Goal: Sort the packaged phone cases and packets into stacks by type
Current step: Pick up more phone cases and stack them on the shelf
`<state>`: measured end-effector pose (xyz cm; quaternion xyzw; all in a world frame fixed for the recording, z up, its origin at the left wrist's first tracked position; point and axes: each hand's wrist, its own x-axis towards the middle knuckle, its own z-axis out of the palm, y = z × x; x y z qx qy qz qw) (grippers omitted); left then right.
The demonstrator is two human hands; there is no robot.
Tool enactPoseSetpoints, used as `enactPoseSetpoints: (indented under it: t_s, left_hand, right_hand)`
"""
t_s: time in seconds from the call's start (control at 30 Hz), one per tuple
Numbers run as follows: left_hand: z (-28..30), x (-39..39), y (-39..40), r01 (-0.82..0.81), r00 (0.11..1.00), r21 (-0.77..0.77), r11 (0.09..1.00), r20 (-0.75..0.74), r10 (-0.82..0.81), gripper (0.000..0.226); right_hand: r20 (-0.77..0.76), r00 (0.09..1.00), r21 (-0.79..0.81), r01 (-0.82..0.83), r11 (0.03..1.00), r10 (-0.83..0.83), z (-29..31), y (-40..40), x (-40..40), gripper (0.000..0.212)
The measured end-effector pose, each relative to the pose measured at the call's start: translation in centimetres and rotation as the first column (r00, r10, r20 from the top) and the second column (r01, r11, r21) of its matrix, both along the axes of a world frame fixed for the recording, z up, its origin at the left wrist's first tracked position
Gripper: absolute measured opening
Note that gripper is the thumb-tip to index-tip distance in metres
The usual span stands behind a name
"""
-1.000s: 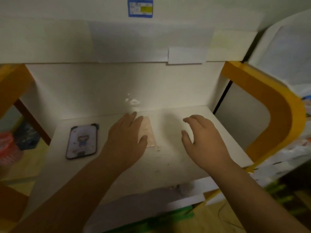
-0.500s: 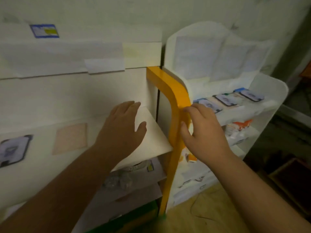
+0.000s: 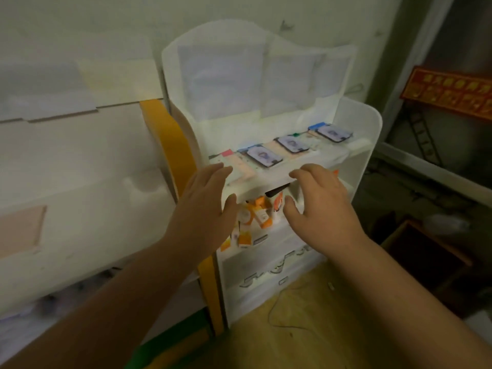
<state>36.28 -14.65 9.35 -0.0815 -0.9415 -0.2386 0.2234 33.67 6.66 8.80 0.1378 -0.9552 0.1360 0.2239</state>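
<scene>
A small white shelf unit (image 3: 370,134) stands ahead. On its top shelf three packaged phone cases lie in a row: one at the left (image 3: 263,159), one in the middle (image 3: 292,143), one at the right (image 3: 334,133), with pale pink packets (image 3: 246,171) between them. Orange and white packets (image 3: 259,217) fill the shelf below. My left hand (image 3: 205,206) hovers open in front of the shelf's left end. At the front edge of the top shelf is my right hand (image 3: 319,209), open and empty.
To the left stands a white desk with an orange side panel (image 3: 170,139); a pink packet (image 3: 18,230) lies on it. A dark box (image 3: 426,251) sits on the floor at the right. A red sign (image 3: 450,93) hangs on the right wall.
The view has swung right from the white desk to the small shelf unit. Both hands have left the desk and now hover in front of the shelf, still empty.
</scene>
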Motion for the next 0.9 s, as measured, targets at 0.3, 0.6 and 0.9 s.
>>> enactPoseSetpoints:
  t_s: [0.3,0.6,0.9]
  left_hand:
    - [-2.2,-8.5,6.2,-0.008,0.983,0.032,0.999,0.183,0.002,0.062]
    - [-3.6,-20.9,9.4,0.023,0.979,0.065,0.998,0.202,-0.036,0.063]
    - [-6.2,-27.4,9.4,-0.019,0.961,0.06,0.998,0.276,0.002,0.062]
  right_hand:
    - [0.08,0.996,0.039,0.042,0.998,-0.046,-1.8,5.2,-5.7,0.052]
    - [0.083,0.992,0.085,0.091,0.992,-0.098,-2.4,8.3,-17.0,0.049]
    - [0.162,0.984,0.079,0.06,0.995,-0.072,-4.4,9.9,-24.4,0.05]
